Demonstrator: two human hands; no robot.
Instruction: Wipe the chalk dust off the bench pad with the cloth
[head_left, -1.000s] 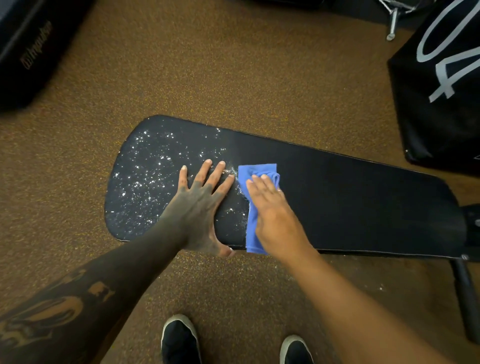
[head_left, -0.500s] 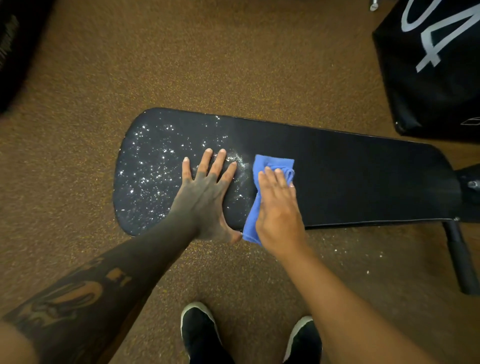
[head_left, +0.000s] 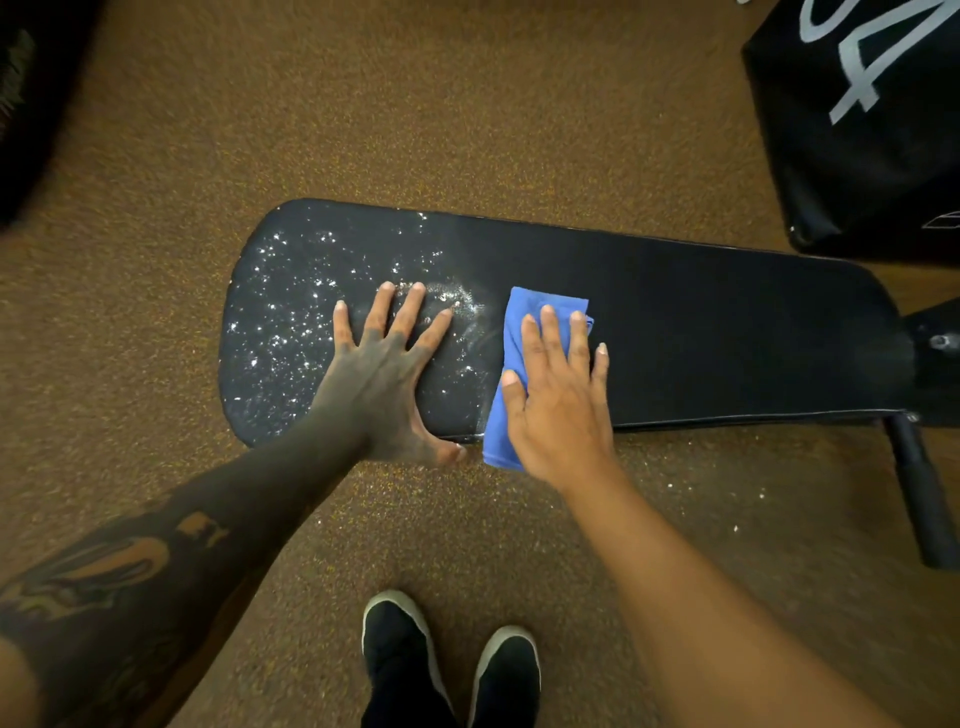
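Note:
A long black bench pad (head_left: 701, 332) lies across the brown floor. White chalk dust (head_left: 291, 312) speckles its rounded left end, while the right part looks dark and clean. My left hand (head_left: 384, 379) rests flat on the pad with fingers spread, at the edge of the dusty area. Just to its right, my right hand (head_left: 561, 395) presses a folded blue cloth (head_left: 524, 322) flat against the pad with straight fingers. The cloth hangs a little over the pad's near edge.
A black padded box with white numbers (head_left: 872, 119) stands at the upper right. The bench's black frame bar (head_left: 924, 499) sticks out at the right. My black shoes (head_left: 447, 665) stand on the speckled floor, where some chalk grains (head_left: 691, 488) lie.
My right hand with the cloth has slid slightly right, away from my left hand, with its fingers spread wider. The view has shifted down and closer.

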